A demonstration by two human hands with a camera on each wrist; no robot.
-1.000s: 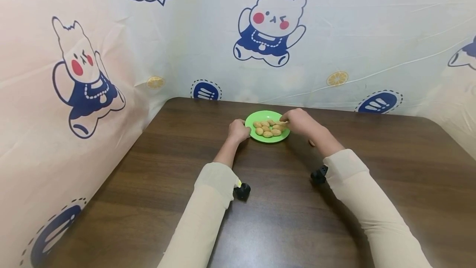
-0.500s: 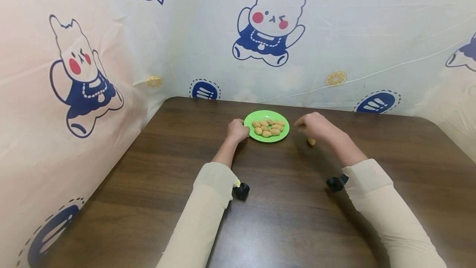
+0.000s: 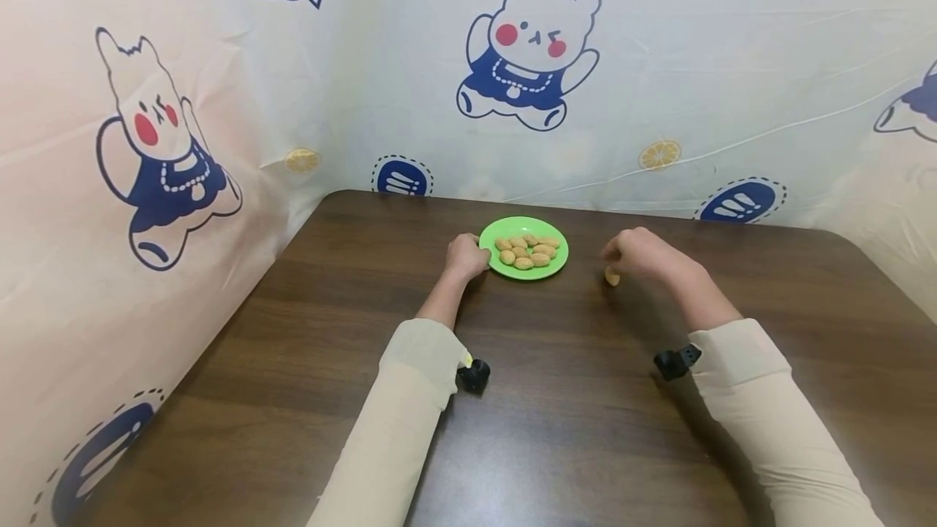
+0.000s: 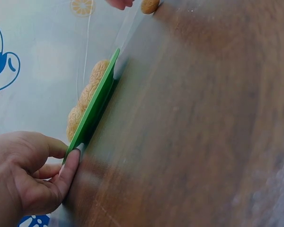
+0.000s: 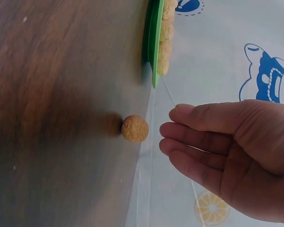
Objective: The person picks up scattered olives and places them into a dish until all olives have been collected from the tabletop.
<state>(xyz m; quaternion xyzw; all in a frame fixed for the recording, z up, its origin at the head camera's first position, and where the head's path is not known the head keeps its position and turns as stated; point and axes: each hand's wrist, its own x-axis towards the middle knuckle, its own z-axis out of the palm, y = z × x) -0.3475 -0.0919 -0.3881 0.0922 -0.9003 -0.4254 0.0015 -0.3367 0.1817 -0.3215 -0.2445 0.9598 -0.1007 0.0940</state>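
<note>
A green plate [image 3: 505, 271] stands toward the back of the table with several unshelled peanuts [image 3: 540, 259] on it. My left hand [image 3: 467, 257] pinches the plate's left rim between thumb and fingers, as the left wrist view shows closely. To the right of the plate, a single peanut [image 5: 135, 128] lies on the table. Just above it hovers my right hand [image 5: 222, 151], its fingers loosely bent and holding nothing. In the right wrist view, a gap shows between the fingertips and this peanut. The head view has the hand partly covering the peanut.
The brown wooden table [image 3: 549, 397] reaches back to a printed cloth backdrop [image 3: 410, 63] with cartoon figures. More of this cloth hangs on the left and right. A small black camera sits at each wrist, below the cuffs.
My right hand has left the plate, where a peanut it held now lies with the others, and moved right to above the loose peanut. My left hand keeps its place on the rim.
</note>
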